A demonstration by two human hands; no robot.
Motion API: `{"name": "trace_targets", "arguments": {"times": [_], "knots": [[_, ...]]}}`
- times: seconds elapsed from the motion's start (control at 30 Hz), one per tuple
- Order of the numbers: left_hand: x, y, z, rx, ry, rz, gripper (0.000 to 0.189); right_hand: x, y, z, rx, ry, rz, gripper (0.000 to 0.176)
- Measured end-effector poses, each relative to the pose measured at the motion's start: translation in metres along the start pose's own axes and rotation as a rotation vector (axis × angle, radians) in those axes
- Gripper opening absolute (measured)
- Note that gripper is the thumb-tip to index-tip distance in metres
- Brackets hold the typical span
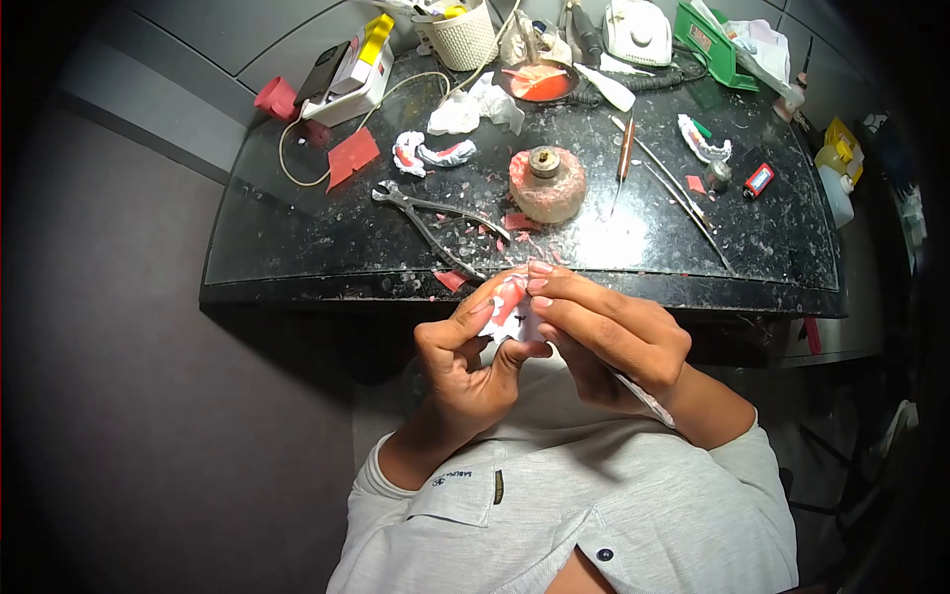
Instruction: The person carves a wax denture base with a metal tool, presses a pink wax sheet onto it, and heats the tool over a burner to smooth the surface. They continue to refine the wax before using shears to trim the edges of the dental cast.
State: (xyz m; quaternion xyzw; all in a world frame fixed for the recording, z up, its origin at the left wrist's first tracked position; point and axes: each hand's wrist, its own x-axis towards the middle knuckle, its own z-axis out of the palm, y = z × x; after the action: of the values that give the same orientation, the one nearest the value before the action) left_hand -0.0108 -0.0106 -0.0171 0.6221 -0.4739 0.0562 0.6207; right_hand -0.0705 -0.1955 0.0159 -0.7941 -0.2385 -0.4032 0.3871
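Note:
Close to my chest, by the table's front edge, my left hand grips a white plaster dental model with pink wax on it. My right hand is closed around a slim hand tool, whose pale end sticks out below the palm. The fingertips of that hand press against the model's right side; the tool's working tip is hidden. Just beyond my hands lie large metal pliers and pink wax scraps. A spirit burner crusted with pink wax stands farther back.
Two small wax-covered pieces and a pink wax sheet lie on the black table. To the right are a wooden-handled knife, long thin tools, another dental model and a red lighter. Behind sits a wax dish.

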Motion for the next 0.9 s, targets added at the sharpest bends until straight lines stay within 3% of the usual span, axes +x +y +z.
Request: {"name": "trace_targets", "arguments": {"times": [0.6,0.73,0.83,0.9], "knots": [[-0.004,-0.004,0.000,-0.002,0.026,-0.019,0.047,-0.004,0.004,0.005,0.014,0.007,-0.008,0.039],[-0.001,-0.005,0.001,-0.033,0.050,0.010,0.045,-0.005,0.003,0.005,0.010,0.010,0.019,0.031],[0.002,-0.004,-0.002,0.156,0.056,0.067,0.049,-0.001,0.005,0.002,0.035,0.062,0.058,0.023],[0.004,0.002,-0.002,0.002,0.166,-0.186,0.071,0.004,0.005,-0.005,0.062,0.103,0.150,0.015]]}}
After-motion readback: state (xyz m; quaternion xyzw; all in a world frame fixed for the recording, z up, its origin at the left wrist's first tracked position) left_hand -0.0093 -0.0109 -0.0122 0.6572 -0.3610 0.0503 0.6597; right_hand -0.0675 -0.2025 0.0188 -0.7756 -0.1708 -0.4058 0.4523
